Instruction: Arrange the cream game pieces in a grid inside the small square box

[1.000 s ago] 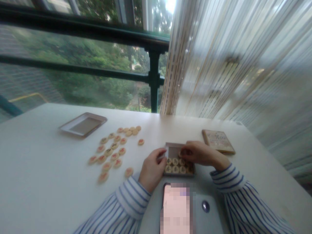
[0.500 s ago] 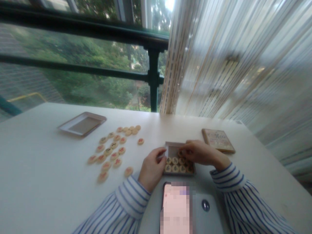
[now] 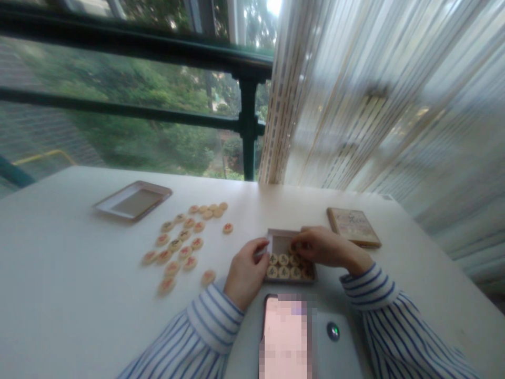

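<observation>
A shallow box stands on the white table in front of me, its near part filled with rows of round wooden Chinese chess pieces with dark characters. My left hand is closed at the box's left wall, thumb and fingers on its edge. Inside the box's right half, my right hand pinches a round chess piece, mostly covered by the fingers. Left of the box many loose pieces lie scattered, most with red characters, a few with dark ones, some blank side up.
An open tray-like lid lies at the far left. A flat wooden case rests beyond my right hand. Close to me are a phone with a blurred screen and a white device. Behind the table are a green railing and a string curtain.
My right hand has shifted very slightly, its fingers now covering more of the chess piece. A green light shows on the white device. My left hand and the loose pieces stay put.
</observation>
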Available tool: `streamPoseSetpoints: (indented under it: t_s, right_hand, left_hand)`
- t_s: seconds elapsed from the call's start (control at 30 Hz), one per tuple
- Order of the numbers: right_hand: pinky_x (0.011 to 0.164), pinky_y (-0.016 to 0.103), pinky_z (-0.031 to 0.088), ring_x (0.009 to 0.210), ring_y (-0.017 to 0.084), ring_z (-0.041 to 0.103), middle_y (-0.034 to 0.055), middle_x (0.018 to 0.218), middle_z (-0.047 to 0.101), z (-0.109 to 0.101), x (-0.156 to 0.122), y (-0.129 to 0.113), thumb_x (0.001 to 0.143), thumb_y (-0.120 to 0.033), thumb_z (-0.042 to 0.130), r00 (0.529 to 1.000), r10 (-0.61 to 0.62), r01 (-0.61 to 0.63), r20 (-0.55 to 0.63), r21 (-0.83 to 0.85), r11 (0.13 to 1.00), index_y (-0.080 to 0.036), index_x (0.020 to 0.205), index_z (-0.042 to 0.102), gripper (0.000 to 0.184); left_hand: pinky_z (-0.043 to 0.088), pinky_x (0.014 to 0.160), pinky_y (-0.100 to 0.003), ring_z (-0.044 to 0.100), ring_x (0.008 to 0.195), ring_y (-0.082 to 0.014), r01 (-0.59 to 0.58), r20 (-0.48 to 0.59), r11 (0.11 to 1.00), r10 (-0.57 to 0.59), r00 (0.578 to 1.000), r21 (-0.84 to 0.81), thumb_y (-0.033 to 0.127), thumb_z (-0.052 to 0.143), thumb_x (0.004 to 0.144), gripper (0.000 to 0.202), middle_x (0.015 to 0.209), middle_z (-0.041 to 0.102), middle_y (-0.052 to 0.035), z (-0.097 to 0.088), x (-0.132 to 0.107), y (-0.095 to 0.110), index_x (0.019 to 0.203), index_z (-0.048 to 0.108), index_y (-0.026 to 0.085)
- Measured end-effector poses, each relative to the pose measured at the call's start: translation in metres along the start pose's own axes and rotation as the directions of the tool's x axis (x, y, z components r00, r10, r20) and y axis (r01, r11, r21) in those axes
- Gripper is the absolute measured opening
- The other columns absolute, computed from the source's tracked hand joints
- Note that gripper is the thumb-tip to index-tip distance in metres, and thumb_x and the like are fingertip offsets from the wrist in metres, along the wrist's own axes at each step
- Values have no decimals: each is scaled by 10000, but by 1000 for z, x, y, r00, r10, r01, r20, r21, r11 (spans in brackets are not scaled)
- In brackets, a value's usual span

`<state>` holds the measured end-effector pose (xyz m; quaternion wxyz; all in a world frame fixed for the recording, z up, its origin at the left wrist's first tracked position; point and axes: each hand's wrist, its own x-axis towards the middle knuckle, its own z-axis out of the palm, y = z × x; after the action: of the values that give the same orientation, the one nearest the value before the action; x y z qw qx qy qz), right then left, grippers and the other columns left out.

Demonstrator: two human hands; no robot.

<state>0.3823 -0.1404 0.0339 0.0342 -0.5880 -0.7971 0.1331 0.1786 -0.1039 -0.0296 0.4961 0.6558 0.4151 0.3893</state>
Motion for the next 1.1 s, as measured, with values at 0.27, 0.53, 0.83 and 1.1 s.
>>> streamPoseSetpoints:
  t_s: [0.27,0.53,0.83,1.1]
  right_hand:
    - [636,229,352,693,133,525,32,806,603,-1,-1,0,784,-253,493,1000,-4,4,-6,-3,1000,-244,915,666,217]
    - [643,224,352,700,131,526,31,811,598,0,-1,1,782,-245,488,1000,-1,1,-5,-6,1000,-242,916,661,219]
    - [642,224,352,707,131,529,31,821,599,0,-1,1,777,-235,499,1000,9,-9,2,-9,1000,-250,935,663,228]
    - [648,224,357,705,132,535,37,826,602,-2,-1,-2,785,-252,491,1000,16,-16,7,-21,1000,-237,921,667,223]
  left_hand:
    - [508,836,-314,610,941,-177,-14,0,1000,14,1000,-9,192,560,721,278,1034,643,-73,1,0,-3,992,613,159]
    - [506,843,-315,603,960,-175,-17,10,1000,17,1000,12,186,551,732,295,1046,637,-75,1,0,-4,1021,599,157]
    - [503,846,-321,599,962,-177,-28,15,999,28,1000,40,172,538,738,298,1051,632,-81,1,1,-5,1030,592,150]
    - [510,832,-324,602,950,-180,-31,5,999,31,999,29,165,548,726,295,1036,635,-81,1,1,-5,1017,598,152]
